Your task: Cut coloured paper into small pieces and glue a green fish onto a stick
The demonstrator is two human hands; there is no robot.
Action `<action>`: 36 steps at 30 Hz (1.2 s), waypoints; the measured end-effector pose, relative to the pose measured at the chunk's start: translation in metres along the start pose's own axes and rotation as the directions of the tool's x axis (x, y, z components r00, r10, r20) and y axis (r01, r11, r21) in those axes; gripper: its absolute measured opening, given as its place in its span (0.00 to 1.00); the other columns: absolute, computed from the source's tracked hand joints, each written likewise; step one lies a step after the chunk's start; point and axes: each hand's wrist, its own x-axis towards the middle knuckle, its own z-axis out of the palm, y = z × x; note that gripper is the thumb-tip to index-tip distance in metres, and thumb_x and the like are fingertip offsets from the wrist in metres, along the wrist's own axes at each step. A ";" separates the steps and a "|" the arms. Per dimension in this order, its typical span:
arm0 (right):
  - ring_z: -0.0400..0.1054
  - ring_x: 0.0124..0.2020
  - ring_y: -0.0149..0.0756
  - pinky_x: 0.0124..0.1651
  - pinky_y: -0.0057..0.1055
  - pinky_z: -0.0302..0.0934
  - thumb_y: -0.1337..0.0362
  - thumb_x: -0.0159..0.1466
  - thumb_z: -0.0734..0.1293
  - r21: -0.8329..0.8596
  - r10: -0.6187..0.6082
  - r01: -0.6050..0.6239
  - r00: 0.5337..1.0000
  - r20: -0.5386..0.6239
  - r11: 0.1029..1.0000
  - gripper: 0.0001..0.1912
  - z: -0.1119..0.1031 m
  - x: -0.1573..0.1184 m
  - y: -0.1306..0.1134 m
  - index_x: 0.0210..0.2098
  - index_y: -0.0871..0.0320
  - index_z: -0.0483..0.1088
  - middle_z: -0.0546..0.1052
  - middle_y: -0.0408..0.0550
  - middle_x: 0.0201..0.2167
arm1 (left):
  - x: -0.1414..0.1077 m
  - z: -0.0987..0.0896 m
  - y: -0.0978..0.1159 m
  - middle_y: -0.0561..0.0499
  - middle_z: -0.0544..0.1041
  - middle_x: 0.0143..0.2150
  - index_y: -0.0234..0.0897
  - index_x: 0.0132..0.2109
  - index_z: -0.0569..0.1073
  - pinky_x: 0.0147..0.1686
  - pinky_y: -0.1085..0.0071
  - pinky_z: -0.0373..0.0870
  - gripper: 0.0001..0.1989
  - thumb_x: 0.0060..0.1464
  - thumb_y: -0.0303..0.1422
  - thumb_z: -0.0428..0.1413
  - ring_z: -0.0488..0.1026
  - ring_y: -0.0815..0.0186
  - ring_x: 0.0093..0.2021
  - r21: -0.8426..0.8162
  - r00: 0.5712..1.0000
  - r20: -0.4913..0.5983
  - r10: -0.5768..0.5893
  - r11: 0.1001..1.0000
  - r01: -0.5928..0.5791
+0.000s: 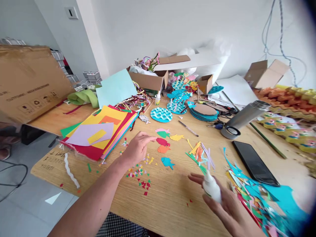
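My left hand (137,148) reaches over the table with its index finger stretched out and the other fingers partly bent. That fingertip is at the edge of a red paper fish (163,142); whether it touches is hard to tell. Around it lie a green fish (163,134), an orange fish (164,149), a yellow fish (177,137) and a blue fish (168,163). In my right hand (229,207) is a white glue bottle (212,189), nozzle upward, held between thumb and fingers. Small paper bits (138,171) are scattered below my left hand.
Coloured sheets (98,130) are stacked at left. Paper strips (199,153), a pen (188,128), a phone (255,163), a steel flask (247,118) and blue scraps (271,200) lie rightward. Blue wavy discs (161,115) and a cardboard box (145,80) stand behind.
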 end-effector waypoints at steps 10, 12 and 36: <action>0.70 0.50 0.47 0.49 0.45 0.68 0.64 0.62 0.59 -0.169 -0.059 0.087 0.985 0.160 0.982 0.20 -0.001 -0.005 -0.004 0.54 0.56 0.62 0.73 0.56 0.50 | -0.004 0.004 0.004 0.48 0.76 0.45 0.39 0.57 0.66 0.52 0.62 0.68 0.32 0.47 0.12 0.42 0.68 0.64 0.50 0.059 0.994 0.100 0.051 0.997 -0.057; 0.69 0.51 0.48 0.50 0.46 0.68 0.66 0.61 0.59 -0.207 -0.053 0.086 0.986 0.158 0.975 0.21 -0.005 -0.016 -0.010 0.54 0.56 0.62 0.73 0.56 0.51 | -0.002 0.001 0.002 0.48 0.76 0.44 0.38 0.57 0.66 0.51 0.61 0.68 0.31 0.48 0.12 0.42 0.68 0.63 0.49 0.071 0.996 0.066 0.058 0.996 -0.063; 0.60 0.58 0.62 0.51 0.65 0.62 0.63 0.56 0.67 -0.279 -0.149 0.156 0.988 0.045 0.948 0.28 0.004 -0.051 0.043 0.56 0.47 0.64 0.73 0.50 0.53 | -0.001 -0.011 -0.005 0.49 0.78 0.39 0.35 0.53 0.69 0.47 0.64 0.69 0.28 0.47 0.13 0.43 0.71 0.64 0.44 0.147 0.980 -0.201 0.003 0.989 0.027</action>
